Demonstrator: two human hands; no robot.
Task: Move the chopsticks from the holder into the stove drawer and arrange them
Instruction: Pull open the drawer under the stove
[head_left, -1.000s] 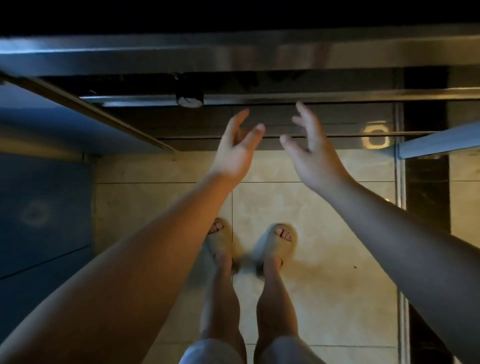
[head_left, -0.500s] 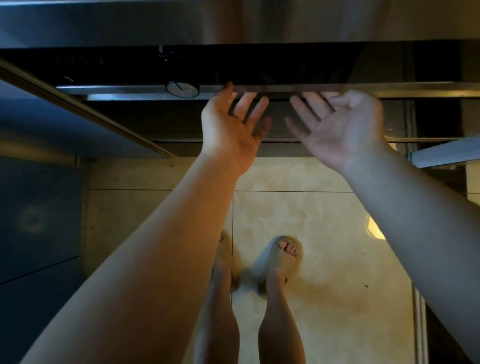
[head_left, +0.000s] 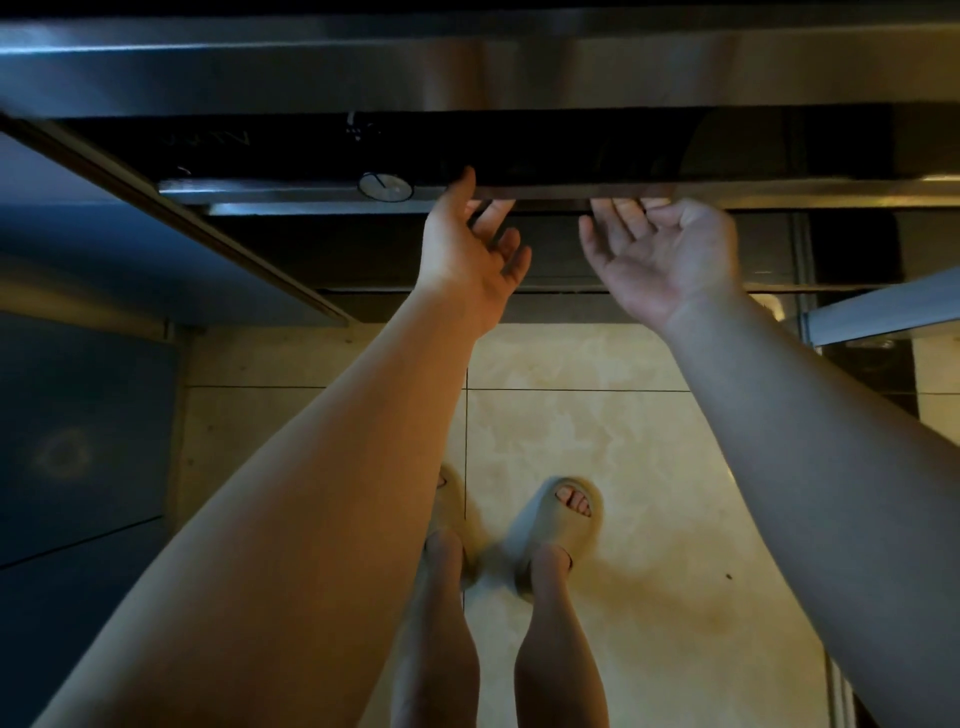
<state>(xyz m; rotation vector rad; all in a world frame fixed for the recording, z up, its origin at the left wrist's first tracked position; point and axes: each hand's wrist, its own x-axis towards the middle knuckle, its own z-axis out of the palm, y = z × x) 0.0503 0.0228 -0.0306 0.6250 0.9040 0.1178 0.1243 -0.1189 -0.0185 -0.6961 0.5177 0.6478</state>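
No chopsticks or holder show in this view. A long steel handle bar (head_left: 545, 191) runs across the dark stove drawer front below the steel counter edge (head_left: 467, 67). My left hand (head_left: 467, 260) reaches up to the bar, thumb on its front and fingers beneath it. To the right, my right hand (head_left: 660, 254) is palm up, its fingertips hooked under the same bar and hidden behind it. The drawer is closed.
A round dial (head_left: 385, 186) sits on the bar just left of my left hand. A dark blue cabinet door (head_left: 78, 415) stands at the left and a pale panel edge (head_left: 883, 306) juts in at the right. My slippered feet (head_left: 566, 514) stand on beige floor tiles.
Both hands rose from in front of the lower panels to the handle bar. The fingertips have slid under it, and the left thumb has come onto its front.
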